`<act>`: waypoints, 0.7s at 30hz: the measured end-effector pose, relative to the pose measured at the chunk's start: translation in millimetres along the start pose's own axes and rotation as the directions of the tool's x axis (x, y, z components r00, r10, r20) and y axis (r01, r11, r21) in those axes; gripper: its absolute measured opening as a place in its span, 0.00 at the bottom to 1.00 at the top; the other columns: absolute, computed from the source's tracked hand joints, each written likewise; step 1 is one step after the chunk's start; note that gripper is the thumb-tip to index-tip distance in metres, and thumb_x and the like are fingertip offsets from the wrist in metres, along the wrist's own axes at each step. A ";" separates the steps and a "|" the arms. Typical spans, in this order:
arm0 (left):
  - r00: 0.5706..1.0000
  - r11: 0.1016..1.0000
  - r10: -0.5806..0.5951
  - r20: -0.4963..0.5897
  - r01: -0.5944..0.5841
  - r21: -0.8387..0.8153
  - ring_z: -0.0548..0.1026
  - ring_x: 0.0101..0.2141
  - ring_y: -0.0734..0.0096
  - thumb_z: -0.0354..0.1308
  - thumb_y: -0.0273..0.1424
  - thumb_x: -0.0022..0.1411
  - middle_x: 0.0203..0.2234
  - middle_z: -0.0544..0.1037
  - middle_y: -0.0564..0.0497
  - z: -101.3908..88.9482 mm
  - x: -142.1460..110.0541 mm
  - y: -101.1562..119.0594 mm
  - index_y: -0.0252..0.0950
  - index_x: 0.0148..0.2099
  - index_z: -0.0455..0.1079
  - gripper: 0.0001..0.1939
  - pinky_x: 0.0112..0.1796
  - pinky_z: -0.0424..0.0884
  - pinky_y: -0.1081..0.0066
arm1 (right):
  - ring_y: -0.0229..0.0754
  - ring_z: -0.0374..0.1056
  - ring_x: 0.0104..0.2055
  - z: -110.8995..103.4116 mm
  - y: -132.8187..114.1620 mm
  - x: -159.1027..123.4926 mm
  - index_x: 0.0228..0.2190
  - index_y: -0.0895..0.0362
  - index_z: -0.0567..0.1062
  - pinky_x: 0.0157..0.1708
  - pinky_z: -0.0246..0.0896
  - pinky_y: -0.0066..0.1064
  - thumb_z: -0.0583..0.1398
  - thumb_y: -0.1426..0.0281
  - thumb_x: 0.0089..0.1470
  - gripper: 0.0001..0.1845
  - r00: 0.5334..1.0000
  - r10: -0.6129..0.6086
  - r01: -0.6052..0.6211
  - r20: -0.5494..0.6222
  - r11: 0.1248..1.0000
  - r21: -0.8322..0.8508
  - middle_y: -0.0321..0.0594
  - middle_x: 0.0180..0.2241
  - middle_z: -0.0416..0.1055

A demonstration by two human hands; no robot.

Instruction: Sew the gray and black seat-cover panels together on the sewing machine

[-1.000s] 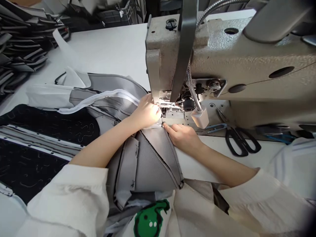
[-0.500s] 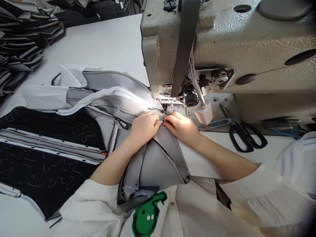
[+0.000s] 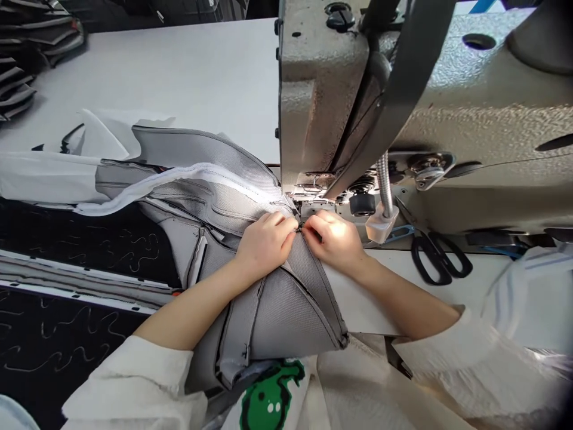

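A grey fabric cover (image 3: 286, 316) with dark piped seams lies over the table edge, partly under the sewing machine (image 3: 308, 119). My left hand (image 3: 267, 242) pinches the cover's seam edge just in front of the needle area. Close beside it, my right hand (image 3: 335, 242) pinches the same edge, fingertips almost meeting the left ones. A white strip (image 3: 179, 174) runs along the cover toward the presser foot, whose contact with the fabric is hard to make out. The machine's lamp (image 3: 381, 224) hangs just right of my right hand.
Black-handled scissors (image 3: 441, 257) and a blue thread snipper (image 3: 400, 233) lie right of the machine bed. Black panels with pale wavy stitching (image 3: 67, 334) spread at the left. Stacked dark pieces (image 3: 27, 48) stand at the back left of the white table (image 3: 188, 71).
The camera view has shifted, so the machine appears farther right. Both hands stay at the seam, with the fingers slightly more curled and the left fingertips closer to the right ones.
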State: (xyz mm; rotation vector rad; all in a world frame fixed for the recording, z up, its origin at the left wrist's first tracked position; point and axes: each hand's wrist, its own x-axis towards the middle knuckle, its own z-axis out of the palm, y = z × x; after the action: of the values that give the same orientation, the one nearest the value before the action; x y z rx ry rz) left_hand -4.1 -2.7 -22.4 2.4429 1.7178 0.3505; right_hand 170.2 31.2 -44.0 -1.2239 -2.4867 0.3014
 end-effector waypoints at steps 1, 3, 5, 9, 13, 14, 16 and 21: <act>1.000 1.000 0.016 0.001 -0.016 -0.009 0.70 0.36 0.65 0.49 0.31 0.65 0.33 0.73 0.50 0.6 -0.2 -1.6 0.39 0.39 0.70 0.08 0.35 0.64 0.69 | 0.38 0.61 0.31 0.7 0.5 -0.2 0.29 0.57 0.70 0.29 0.49 0.28 0.52 0.69 0.59 0.11 1.000 -0.006 0.006 -0.002 1.000 -0.004 0.38 0.28 0.66; 0.999 0.999 0.036 0.002 -0.036 -0.018 0.69 0.36 0.66 0.49 0.31 0.66 0.32 0.73 0.50 1.2 -0.5 -4.1 0.38 0.36 0.70 0.10 0.36 0.65 0.68 | 0.38 0.61 0.31 1.7 1.3 -0.9 0.28 0.57 0.69 0.29 0.49 0.28 0.51 0.68 0.60 0.12 1.000 -0.021 0.021 -0.001 1.000 -0.007 0.39 0.28 0.67; 0.999 0.999 0.050 0.001 -0.050 -0.021 0.69 0.35 0.66 0.49 0.31 0.65 0.31 0.73 0.50 1.1 -0.4 -5.1 0.37 0.35 0.71 0.10 0.36 0.65 0.68 | 0.39 0.61 0.31 1.9 1.3 -1.8 0.27 0.57 0.68 0.30 0.49 0.29 0.50 0.67 0.60 0.13 1.000 -0.027 0.028 0.008 1.000 -0.013 0.40 0.28 0.67; 0.998 0.998 0.061 0.010 -0.060 -0.014 0.70 0.34 0.66 0.50 0.31 0.65 0.30 0.74 0.50 -0.9 0.2 -4.1 0.37 0.34 0.71 0.10 0.35 0.65 0.68 | 0.40 0.62 0.32 1.6 0.0 -4.4 0.29 0.58 0.70 0.31 0.50 0.29 0.49 0.67 0.61 0.14 0.999 -0.023 0.023 0.024 1.000 -0.018 0.41 0.28 0.68; 0.998 0.998 0.066 0.024 -0.066 -0.010 0.70 0.34 0.66 0.51 0.30 0.64 0.30 0.74 0.50 -2.9 0.2 -1.9 0.37 0.33 0.71 0.09 0.34 0.65 0.68 | 0.41 0.63 0.33 1.3 -0.3 -6.9 0.30 0.58 0.71 0.33 0.52 0.29 0.49 0.68 0.60 0.13 0.999 -0.027 0.027 0.030 1.000 -0.005 0.41 0.27 0.68; 0.997 0.998 0.067 0.027 -0.067 -0.009 0.71 0.34 0.66 0.50 0.30 0.64 0.30 0.74 0.50 -3.1 0.0 -1.3 0.36 0.33 0.71 0.09 0.34 0.66 0.68 | 0.41 0.63 0.33 1.2 -0.1 -7.5 0.30 0.58 0.71 0.33 0.52 0.29 0.49 0.67 0.61 0.14 0.999 -0.025 0.025 0.029 1.000 -0.009 0.41 0.27 0.68; 0.997 0.997 0.075 0.026 -0.075 -0.008 0.71 0.35 0.65 0.50 0.30 0.64 0.31 0.74 0.49 -3.4 -0.6 -0.4 0.36 0.34 0.71 0.09 0.35 0.66 0.67 | 0.41 0.63 0.33 0.9 0.4 -8.6 0.31 0.58 0.72 0.33 0.53 0.29 0.49 0.66 0.61 0.15 0.999 -0.027 0.027 0.031 1.000 -0.014 0.41 0.27 0.68; 0.995 0.995 0.096 0.023 -0.096 0.011 0.71 0.35 0.65 0.49 0.30 0.65 0.31 0.74 0.49 -4.6 -2.8 1.4 0.36 0.34 0.71 0.10 0.36 0.67 0.67 | 0.44 0.63 0.35 -0.1 2.8 -11.8 0.36 0.56 0.74 0.37 0.56 0.33 0.51 0.66 0.61 0.14 0.999 -0.027 0.026 0.029 0.999 0.035 0.43 0.31 0.69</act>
State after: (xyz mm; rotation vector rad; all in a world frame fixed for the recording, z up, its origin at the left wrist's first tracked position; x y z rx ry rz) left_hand -4.9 -5.9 -17.9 2.5341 1.6026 0.3224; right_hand 178.9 23.5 -47.4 -1.1806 -2.5097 0.3573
